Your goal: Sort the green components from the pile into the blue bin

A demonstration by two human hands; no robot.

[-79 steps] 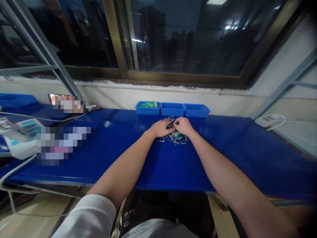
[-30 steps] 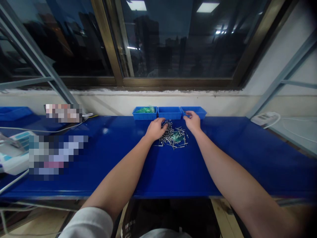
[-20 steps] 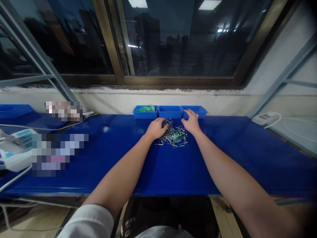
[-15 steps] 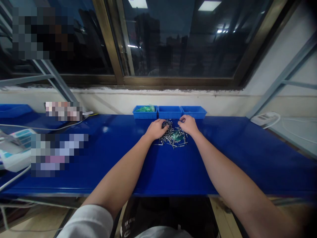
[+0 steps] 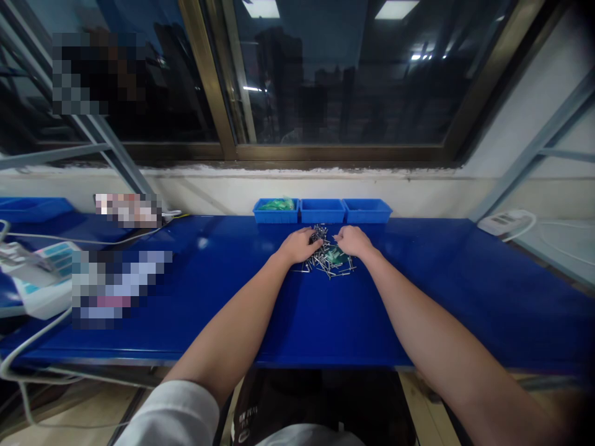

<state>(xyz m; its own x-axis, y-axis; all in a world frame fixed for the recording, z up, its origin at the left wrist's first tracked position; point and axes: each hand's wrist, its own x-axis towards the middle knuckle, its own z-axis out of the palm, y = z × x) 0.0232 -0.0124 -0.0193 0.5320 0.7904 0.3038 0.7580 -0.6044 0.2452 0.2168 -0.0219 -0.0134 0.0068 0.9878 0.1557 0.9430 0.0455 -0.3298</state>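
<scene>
A loose pile of thin silver pins that look like blind rivets (image 5: 331, 267) lies on the blue table. Small pale-green pieces (image 5: 333, 254) are mixed in on its right half. My left hand (image 5: 299, 246) rests against the left side of the pile, its fingers curved over the pins and its thumb apart from them. On the right edge, my right hand (image 5: 354, 240) has its fingers curled into a pinch; whatever is between the fingertips is too small to make out.
Behind the pile three blue bins stand in a row: the left bin (image 5: 277, 216) holds a green plastic bag, beside a middle bin (image 5: 322, 213) and a right bin (image 5: 368, 213). A white scale-like device (image 5: 46, 291) and cables are at left. A white power strip (image 5: 504, 221) lies at right.
My right hand has moved slightly down and in toward the pile, with its fingers drawn closer together. My left hand stays at the left of the pile. The view has shifted a little.
</scene>
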